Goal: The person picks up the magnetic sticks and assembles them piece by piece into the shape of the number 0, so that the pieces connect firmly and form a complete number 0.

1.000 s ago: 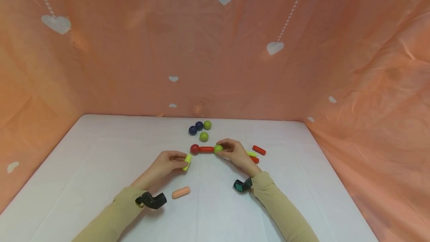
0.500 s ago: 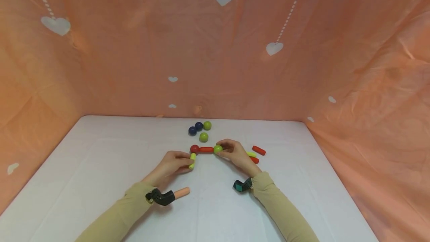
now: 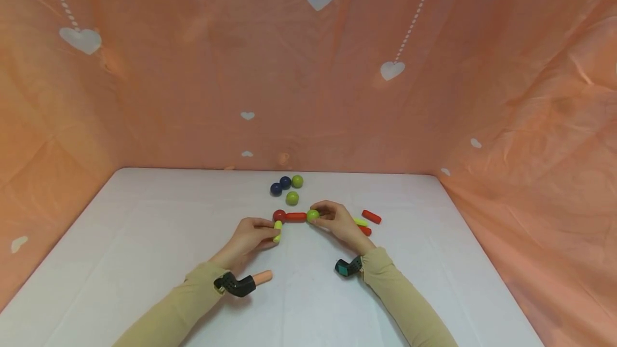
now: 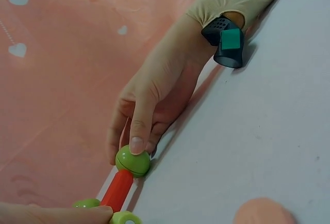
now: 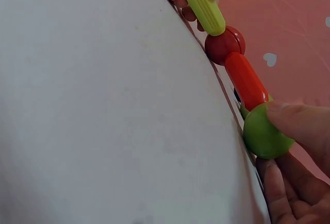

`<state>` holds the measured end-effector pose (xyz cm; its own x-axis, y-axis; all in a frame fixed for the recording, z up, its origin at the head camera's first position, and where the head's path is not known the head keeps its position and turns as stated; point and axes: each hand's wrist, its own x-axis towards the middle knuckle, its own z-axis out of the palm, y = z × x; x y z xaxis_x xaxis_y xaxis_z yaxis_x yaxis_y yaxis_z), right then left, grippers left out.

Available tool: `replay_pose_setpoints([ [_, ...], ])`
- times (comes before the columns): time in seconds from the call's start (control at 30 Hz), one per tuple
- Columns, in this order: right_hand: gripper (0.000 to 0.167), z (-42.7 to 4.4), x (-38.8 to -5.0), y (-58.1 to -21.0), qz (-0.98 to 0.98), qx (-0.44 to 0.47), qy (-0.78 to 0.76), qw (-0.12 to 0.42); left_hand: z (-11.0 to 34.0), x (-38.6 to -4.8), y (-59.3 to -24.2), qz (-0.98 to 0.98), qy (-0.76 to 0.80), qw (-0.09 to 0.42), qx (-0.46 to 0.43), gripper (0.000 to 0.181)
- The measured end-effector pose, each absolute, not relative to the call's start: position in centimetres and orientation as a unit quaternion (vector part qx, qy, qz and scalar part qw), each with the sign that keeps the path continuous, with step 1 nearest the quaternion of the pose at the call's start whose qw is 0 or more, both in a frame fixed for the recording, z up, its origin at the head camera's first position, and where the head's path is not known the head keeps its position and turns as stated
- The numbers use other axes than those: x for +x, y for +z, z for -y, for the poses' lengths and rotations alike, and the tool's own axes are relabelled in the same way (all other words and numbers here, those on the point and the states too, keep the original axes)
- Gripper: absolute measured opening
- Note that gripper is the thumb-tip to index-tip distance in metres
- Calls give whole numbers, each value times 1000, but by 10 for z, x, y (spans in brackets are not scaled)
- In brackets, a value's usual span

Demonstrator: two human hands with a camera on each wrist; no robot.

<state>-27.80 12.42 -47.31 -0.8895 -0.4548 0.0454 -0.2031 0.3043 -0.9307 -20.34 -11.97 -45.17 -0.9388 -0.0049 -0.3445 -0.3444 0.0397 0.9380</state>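
Observation:
My left hand (image 3: 248,237) pinches a yellow-green rod (image 3: 277,232) between thumb and fingers. In the right wrist view the far end of that rod (image 5: 204,7) meets a red ball (image 5: 225,45). From the same ball a red rod (image 5: 246,81) runs to a green ball (image 5: 265,134). Thumb and fingers of my right hand (image 3: 337,224) grip the green ball. The left wrist view shows the green ball (image 4: 132,161) on the end of the red rod (image 4: 118,189), while the left thumb crosses the lower corner. Whether the yellow-green rod is fixed to the red ball I cannot tell.
Two dark blue balls (image 3: 285,182) and two green balls (image 3: 292,197) lie farther back on the white table (image 3: 168,202). Right of my right hand are two red rods (image 3: 371,216) and a yellow-green rod (image 3: 360,222). A peach rod (image 3: 263,277) lies partly behind the left wrist camera.
My left hand has moved right and brought the yellow-green rod up to the red ball, turning it more upright in view. My right hand stays on the green ball.

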Motion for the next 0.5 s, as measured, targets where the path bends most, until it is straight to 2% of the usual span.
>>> replay_pose_setpoints([
  [0.5, 32, -125, -279, -475, -802, -199, -551, 114, 121, -206, -455, -727, 667, 115, -115, 35],
])
